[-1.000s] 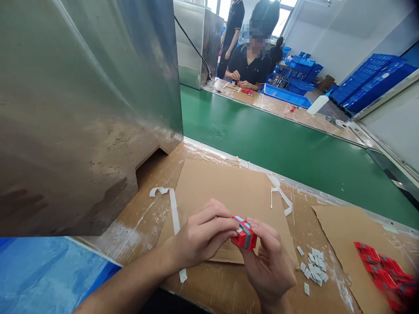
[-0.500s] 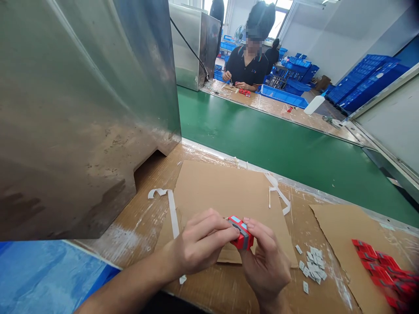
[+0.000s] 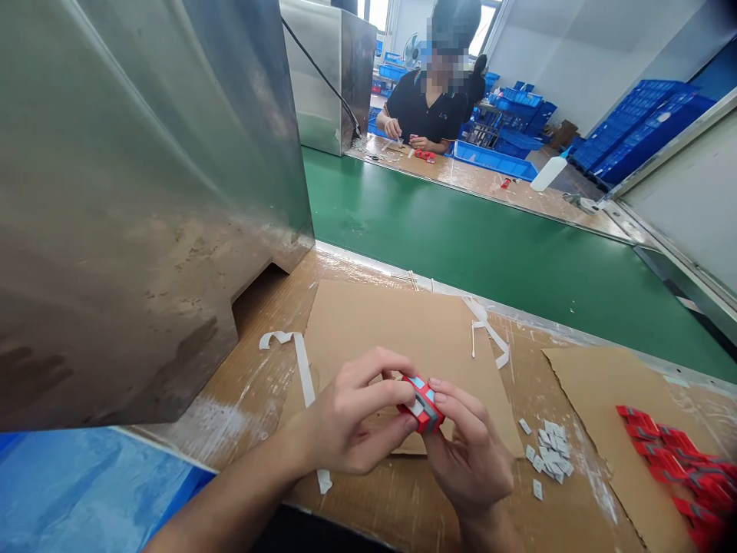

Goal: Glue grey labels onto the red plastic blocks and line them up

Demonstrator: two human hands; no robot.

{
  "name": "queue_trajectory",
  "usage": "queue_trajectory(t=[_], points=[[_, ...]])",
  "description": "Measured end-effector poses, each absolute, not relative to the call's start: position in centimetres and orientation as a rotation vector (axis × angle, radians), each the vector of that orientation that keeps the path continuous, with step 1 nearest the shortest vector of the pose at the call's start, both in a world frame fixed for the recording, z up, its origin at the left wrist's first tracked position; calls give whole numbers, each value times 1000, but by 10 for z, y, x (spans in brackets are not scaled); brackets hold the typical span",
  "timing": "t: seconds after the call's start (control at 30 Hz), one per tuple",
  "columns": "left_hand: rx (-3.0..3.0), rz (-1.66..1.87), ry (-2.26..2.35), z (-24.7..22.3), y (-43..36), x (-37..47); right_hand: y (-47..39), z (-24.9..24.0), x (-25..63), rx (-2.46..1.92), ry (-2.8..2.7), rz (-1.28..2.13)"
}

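Note:
A small red toy car body [image 3: 429,417] with a grey band and light blue patches is held above the cardboard sheet. My right hand [image 3: 469,445] grips its right end between thumb and fingers. At its left end, my left hand [image 3: 362,415] is closed on it, the thumb low and the fingertips on top. A light grey patch shows beside those fingertips; whether it is a separate piece I cannot tell. Several small grey rectangular pieces [image 3: 553,453] lie in a loose pile right of my right hand.
The cardboard sheet [image 3: 380,322] has white tape [image 3: 303,369] along its edge and a cotton swab [image 3: 473,342] on it. More red toy parts [image 3: 671,461] sit on another cardboard [image 3: 587,376]. A metal housing [image 3: 143,215] stands left. Beyond the green belt [image 3: 449,223], a co-worker [image 3: 426,107] sits.
My left fingers have lifted and shifted on the toy car body, uncovering the light grey patch, and the left thumb now shows. The camera view has shifted slightly.

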State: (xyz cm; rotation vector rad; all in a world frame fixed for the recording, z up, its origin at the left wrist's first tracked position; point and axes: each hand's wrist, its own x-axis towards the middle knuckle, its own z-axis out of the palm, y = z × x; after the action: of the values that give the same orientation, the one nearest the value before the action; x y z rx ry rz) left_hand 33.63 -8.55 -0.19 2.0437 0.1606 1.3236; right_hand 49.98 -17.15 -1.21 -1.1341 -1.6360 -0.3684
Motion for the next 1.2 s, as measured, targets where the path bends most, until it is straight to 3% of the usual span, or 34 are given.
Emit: queue_trajectory(t=[0.63,1.2], points=[[1890,1246,121,-1,-91,340,-176,-11,493,-1196,-1639,-437],[1695,1072,74,-7,-89,338,-179,-9,497,-1154,-1631,88]])
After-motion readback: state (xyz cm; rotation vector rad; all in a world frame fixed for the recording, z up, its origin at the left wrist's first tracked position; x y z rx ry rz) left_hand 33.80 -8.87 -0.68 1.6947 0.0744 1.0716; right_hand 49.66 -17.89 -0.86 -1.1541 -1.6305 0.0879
